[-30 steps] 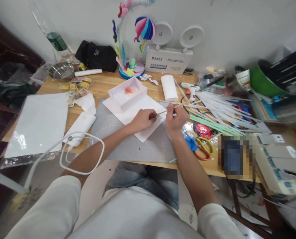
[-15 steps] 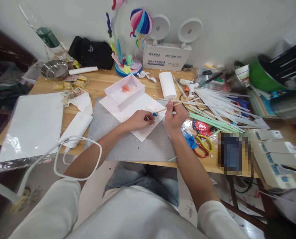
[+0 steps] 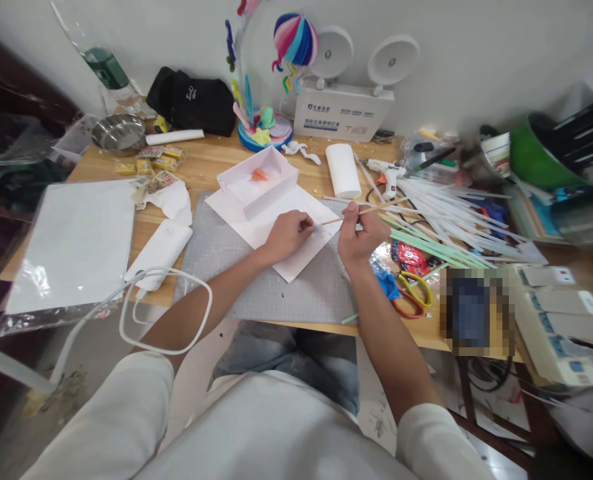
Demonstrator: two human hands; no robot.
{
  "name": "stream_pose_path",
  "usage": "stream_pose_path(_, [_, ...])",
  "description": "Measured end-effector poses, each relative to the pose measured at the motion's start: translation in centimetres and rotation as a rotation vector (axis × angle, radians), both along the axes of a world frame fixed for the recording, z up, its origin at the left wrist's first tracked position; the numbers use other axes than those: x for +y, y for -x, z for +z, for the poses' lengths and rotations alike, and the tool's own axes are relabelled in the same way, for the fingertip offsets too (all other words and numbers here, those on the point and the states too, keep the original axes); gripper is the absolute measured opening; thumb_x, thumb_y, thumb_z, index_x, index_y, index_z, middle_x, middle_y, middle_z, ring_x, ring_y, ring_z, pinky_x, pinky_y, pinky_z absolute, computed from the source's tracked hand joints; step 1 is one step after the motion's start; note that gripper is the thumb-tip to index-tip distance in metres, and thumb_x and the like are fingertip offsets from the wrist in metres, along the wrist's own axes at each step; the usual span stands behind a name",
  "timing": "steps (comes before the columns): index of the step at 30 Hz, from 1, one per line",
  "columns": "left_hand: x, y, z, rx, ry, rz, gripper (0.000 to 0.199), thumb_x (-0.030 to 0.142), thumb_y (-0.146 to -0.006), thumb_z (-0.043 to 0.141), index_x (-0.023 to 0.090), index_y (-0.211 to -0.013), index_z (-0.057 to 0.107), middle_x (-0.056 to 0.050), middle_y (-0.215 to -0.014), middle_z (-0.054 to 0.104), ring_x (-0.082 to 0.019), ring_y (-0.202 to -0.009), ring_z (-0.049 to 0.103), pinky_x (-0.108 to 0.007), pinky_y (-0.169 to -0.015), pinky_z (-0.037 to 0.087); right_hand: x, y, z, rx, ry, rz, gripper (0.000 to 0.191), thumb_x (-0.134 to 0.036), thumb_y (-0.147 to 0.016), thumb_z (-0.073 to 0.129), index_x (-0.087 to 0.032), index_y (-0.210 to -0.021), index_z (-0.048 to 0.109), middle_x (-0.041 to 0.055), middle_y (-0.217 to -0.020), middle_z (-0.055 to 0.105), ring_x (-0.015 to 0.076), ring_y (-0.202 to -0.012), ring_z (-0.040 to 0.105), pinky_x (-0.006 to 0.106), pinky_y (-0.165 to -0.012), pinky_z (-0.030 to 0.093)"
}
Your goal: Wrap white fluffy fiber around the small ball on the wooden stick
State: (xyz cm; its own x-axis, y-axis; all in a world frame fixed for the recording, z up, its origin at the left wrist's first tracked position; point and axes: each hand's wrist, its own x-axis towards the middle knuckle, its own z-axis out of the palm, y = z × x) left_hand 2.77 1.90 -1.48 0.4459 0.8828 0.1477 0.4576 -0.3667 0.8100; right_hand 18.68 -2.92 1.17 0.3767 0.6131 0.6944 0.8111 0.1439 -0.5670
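Observation:
My right hand [image 3: 362, 235] is closed around a thin wooden stick [image 3: 376, 208], which slants down to the left. Its left tip points at the fingertips of my left hand [image 3: 290, 235], close beside them. The fingers of my left hand are pinched together, and what they hold is hidden. Both hands are over a white sheet [image 3: 289, 268] lying on a grey cutting mat [image 3: 256, 300]. On the sheet's far part stands an open white paper box [image 3: 271, 193] with a small orange piece [image 3: 259, 175] inside.
A white roll [image 3: 343, 170], a glue gun [image 3: 389, 172], many white strips [image 3: 441, 207] and green strips [image 3: 426, 247] lie to the right. Scissors [image 3: 411, 293] sit near the front edge. A white power bank [image 3: 161, 253] with a looped cable is left. A colourful craft model [image 3: 264, 133] stands behind.
The small blue piece seen at the stick's tip beside my left fingers is now out of sight. My left fingers have turned and closed more. The whole view has shifted slightly.

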Motion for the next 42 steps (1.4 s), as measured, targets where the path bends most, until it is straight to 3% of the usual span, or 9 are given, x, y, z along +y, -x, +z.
stream_pose_path(3, [0.1, -0.1, -0.2, -0.005, 0.006, 0.012, 0.005, 0.018, -0.086, 0.067, 0.015, -0.086, 0.072, -0.005, -0.087, 0.072, -0.014, -0.076, 0.061, -0.028, -0.075, 0.049, -0.5, 0.0, 0.0, -0.042, -0.071, -0.041, 0.053, -0.053, -0.103, 0.035, -0.024, -0.062, 0.053, 0.0013, -0.053, 0.054, 0.0151, -0.054, 0.051, 0.033, -0.061, 0.038])
stream_pose_path(6, [0.2, -0.2, 0.0, -0.012, 0.027, 0.016, 0.005, 0.017, -0.086, 0.067, 0.014, -0.085, 0.072, -0.006, -0.087, 0.072, -0.014, -0.075, 0.061, -0.027, -0.075, 0.048, -0.9, 0.1, 0.1, -0.101, -0.104, 0.016, 0.051, -0.049, -0.103, 0.036, -0.024, -0.063, 0.054, 0.001, -0.051, 0.054, 0.0148, -0.054, 0.053, 0.032, -0.061, 0.038])
stream_pose_path(14, [0.5, -0.4, -0.3, -0.041, 0.042, 0.045, 0.005, 0.017, -0.086, 0.068, 0.016, -0.083, 0.072, -0.004, -0.085, 0.073, -0.014, -0.074, 0.061, -0.028, -0.075, 0.047, -0.3, 0.7, 0.0, -0.136, 0.037, 0.112, 0.048, -0.047, -0.102, 0.037, -0.023, -0.066, 0.057, 0.0024, -0.056, 0.06, 0.0145, -0.056, 0.055, 0.031, -0.062, 0.039])
stream_pose_path(26, [0.1, 0.1, 0.6, -0.031, -0.019, 0.086, 0.021, 0.022, -0.096, 0.055, 0.017, -0.085, 0.072, -0.006, -0.089, 0.074, -0.017, -0.083, 0.064, -0.031, -0.082, 0.048, 0.0, 0.7, -0.2, -0.118, 0.056, 0.145, 0.043, -0.044, -0.1, 0.042, -0.023, -0.066, 0.056, 0.0024, -0.059, 0.061, 0.0136, -0.058, 0.055, 0.03, -0.063, 0.038])
stream_pose_path(31, [0.1, 0.2, 0.4, -0.066, 0.011, 0.132, 0.021, 0.015, -0.093, 0.052, 0.017, -0.096, 0.073, -0.007, -0.103, 0.075, -0.017, -0.091, 0.066, -0.031, -0.088, 0.049, 0.3, 0.8, -0.1, -0.097, 0.077, 0.155, 0.044, -0.045, -0.101, 0.042, -0.022, -0.064, 0.054, 0.0008, -0.056, 0.058, 0.0125, -0.056, 0.053, 0.03, -0.062, 0.037])
stream_pose_path(37, [-0.2, 0.4, 0.5, -0.025, 0.026, 0.114, 0.025, 0.008, -0.087, 0.054, 0.017, -0.099, 0.073, -0.007, -0.101, 0.073, -0.017, -0.09, 0.066, -0.031, -0.088, 0.051, 1.5, 0.7, -0.4, -0.071, 0.126, 0.166, 0.045, -0.047, -0.1, 0.043, -0.023, -0.063, 0.051, -0.0006, -0.056, 0.053, 0.0131, -0.055, 0.049, 0.031, -0.061, 0.035])
stream_pose_path(42, [-0.2, 0.3, 0.5, -0.012, 0.012, 0.088, 0.018, 0.013, -0.086, 0.062, 0.016, -0.1, 0.073, -0.007, -0.097, 0.072, -0.016, -0.084, 0.065, -0.031, -0.085, 0.052, 1.1, 0.8, -0.2, -0.072, 0.112, 0.149, 0.049, -0.049, -0.101, 0.041, -0.023, -0.062, 0.053, -0.0006, -0.054, 0.055, 0.0123, -0.055, 0.051, 0.029, -0.06, 0.037])
